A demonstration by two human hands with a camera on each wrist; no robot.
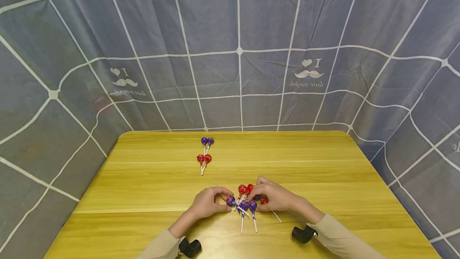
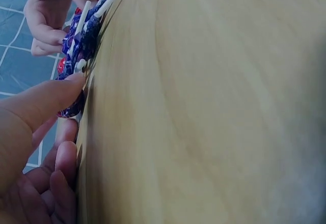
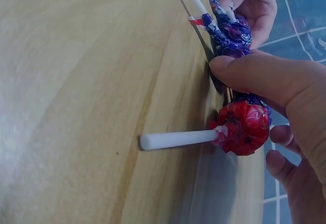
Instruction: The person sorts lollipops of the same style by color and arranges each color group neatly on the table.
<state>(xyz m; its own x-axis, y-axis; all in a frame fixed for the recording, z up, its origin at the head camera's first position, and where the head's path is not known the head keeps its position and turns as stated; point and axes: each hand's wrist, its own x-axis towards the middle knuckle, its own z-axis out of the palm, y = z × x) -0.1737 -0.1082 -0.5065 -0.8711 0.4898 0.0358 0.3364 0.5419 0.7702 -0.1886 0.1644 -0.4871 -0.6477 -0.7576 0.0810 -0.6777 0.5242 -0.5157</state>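
"I", "love simple" (image 1: 306,84) (mirrored) on curtain (image 1: 266,73)

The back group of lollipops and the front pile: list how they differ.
Arrangement: the back group lies in two same-colour pairs, while the front pile is a jumble of colours.
Number: the back group has four lollipops; the front pile has more.
Handling: the left hand and right hand are at the front pile; neither touches the back group.
Shared: both contain red and purple lollipops with white sticks.
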